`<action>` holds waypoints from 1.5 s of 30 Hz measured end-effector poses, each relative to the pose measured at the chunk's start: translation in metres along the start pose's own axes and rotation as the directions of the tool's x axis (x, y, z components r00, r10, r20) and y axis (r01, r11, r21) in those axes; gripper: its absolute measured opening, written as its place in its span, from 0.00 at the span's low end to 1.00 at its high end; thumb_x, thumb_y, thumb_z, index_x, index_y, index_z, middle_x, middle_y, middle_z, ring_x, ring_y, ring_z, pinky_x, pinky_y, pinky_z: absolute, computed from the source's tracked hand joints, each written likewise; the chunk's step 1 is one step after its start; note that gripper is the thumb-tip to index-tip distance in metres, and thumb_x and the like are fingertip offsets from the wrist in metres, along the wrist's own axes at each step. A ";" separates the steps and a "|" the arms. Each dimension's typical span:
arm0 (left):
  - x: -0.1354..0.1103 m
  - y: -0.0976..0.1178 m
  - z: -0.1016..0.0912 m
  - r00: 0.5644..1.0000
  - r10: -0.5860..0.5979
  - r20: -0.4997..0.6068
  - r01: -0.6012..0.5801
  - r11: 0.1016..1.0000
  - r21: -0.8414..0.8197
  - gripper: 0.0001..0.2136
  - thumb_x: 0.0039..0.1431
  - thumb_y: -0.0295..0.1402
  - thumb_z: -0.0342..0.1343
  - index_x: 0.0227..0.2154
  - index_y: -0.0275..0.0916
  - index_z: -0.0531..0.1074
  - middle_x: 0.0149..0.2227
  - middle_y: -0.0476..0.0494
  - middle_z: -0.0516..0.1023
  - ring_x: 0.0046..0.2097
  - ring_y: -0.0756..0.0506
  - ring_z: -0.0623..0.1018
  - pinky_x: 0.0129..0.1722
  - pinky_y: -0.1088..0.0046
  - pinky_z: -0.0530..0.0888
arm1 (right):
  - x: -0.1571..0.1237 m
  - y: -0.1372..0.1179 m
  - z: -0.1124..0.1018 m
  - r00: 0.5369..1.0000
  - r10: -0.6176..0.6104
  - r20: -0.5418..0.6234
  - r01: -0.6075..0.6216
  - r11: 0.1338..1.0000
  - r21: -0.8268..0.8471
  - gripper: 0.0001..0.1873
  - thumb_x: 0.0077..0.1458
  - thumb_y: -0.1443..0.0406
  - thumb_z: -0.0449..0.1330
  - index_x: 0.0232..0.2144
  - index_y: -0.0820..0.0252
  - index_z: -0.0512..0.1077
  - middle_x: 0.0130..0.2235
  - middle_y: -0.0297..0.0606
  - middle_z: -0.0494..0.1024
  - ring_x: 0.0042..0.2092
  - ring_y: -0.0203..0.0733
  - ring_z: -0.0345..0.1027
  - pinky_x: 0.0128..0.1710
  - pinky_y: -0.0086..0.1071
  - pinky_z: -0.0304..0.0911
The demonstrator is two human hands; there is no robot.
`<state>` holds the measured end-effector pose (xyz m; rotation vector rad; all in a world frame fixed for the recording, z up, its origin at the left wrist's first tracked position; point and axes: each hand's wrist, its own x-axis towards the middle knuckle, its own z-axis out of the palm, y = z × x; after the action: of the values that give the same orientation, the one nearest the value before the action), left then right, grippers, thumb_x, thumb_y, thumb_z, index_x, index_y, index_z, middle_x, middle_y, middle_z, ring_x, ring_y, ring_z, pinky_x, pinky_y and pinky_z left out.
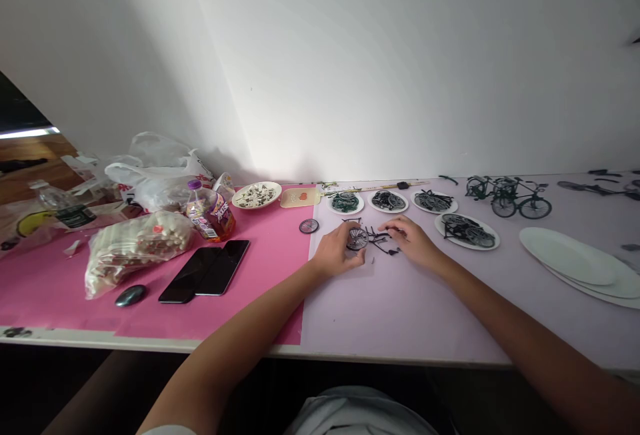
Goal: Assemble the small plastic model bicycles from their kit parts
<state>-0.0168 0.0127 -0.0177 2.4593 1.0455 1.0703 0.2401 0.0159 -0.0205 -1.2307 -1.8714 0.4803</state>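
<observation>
My left hand (338,249) is closed around a small spoked model-bicycle wheel (358,239), gripping it between thumb and fingers just above the table. To its right, my right hand (407,240) is bent with thumb and fingertips pinched together; whatever lies between them is too small to make out. Thin black bicycle parts (381,237) lie between the two hands, close to the right fingertips. Another loose wheel (309,226) rests on the pink sheet left of my left hand.
Behind my hands stand small plates of green parts (345,203), wheels (389,201) and black parts (436,201). Assembled model bicycles (521,199) stand back right, near stacked white plates (570,255). Leftward are phones (205,271), a drink bottle (209,213) and a filled plastic bag (137,245).
</observation>
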 end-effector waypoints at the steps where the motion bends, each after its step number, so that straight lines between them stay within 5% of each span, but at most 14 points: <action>1: 0.000 0.000 0.000 1.000 0.004 -0.002 -0.004 1.000 0.001 0.28 0.57 0.40 0.62 0.59 0.43 0.64 0.47 0.42 0.80 0.41 0.42 0.81 0.43 0.65 0.78 | 0.000 -0.002 0.001 1.000 -0.002 0.008 0.002 1.000 0.022 0.17 0.66 0.57 0.52 0.43 0.54 0.79 0.48 0.43 0.77 0.49 0.50 0.72 0.48 0.42 0.70; 6: 0.000 0.000 0.002 1.000 0.017 0.013 -0.018 1.000 0.025 0.28 0.57 0.42 0.62 0.59 0.43 0.64 0.49 0.41 0.80 0.42 0.41 0.82 0.42 0.64 0.79 | -0.003 -0.011 0.003 0.998 0.028 0.050 -0.034 0.993 0.116 0.17 0.66 0.52 0.55 0.44 0.54 0.77 0.49 0.41 0.79 0.50 0.49 0.73 0.52 0.41 0.68; 12: 0.000 -0.002 0.006 0.996 0.069 0.051 -0.072 0.996 0.056 0.28 0.59 0.45 0.62 0.59 0.44 0.63 0.55 0.40 0.77 0.43 0.42 0.83 0.42 0.64 0.79 | -0.005 -0.018 0.004 0.981 0.120 0.152 -0.153 0.962 0.225 0.20 0.62 0.49 0.59 0.43 0.56 0.78 0.45 0.41 0.82 0.45 0.48 0.74 0.46 0.37 0.69; 18: -0.001 -0.005 0.008 0.991 0.124 0.042 -0.127 0.987 0.098 0.27 0.60 0.47 0.62 0.59 0.44 0.63 0.59 0.38 0.76 0.53 0.39 0.81 0.45 0.64 0.80 | -0.004 -0.013 0.007 0.968 0.112 0.224 -0.166 0.957 0.237 0.20 0.60 0.49 0.61 0.41 0.58 0.79 0.43 0.41 0.82 0.44 0.49 0.74 0.45 0.38 0.68; 29: -0.002 -0.005 0.009 0.988 0.151 0.046 -0.155 0.983 0.102 0.26 0.60 0.46 0.62 0.58 0.44 0.64 0.59 0.37 0.75 0.55 0.39 0.81 0.46 0.63 0.81 | -0.003 -0.008 0.007 0.963 0.132 0.236 -0.185 0.959 0.216 0.16 0.56 0.53 0.62 0.38 0.58 0.80 0.36 0.38 0.81 0.38 0.46 0.73 0.40 0.37 0.68; 45: -0.001 -0.004 0.010 0.985 0.168 0.042 -0.171 0.980 0.099 0.25 0.61 0.45 0.62 0.57 0.43 0.65 0.58 0.37 0.76 0.54 0.39 0.81 0.43 0.64 0.81 | -0.004 0.000 0.008 0.958 0.189 0.214 -0.238 0.943 0.231 0.25 0.54 0.46 0.67 0.44 0.57 0.82 0.46 0.43 0.84 0.48 0.56 0.77 0.51 0.48 0.70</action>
<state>-0.0120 0.0153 -0.0265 2.6796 0.9149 1.0444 0.2348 0.0134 -0.0266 -1.2532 -1.7690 0.9572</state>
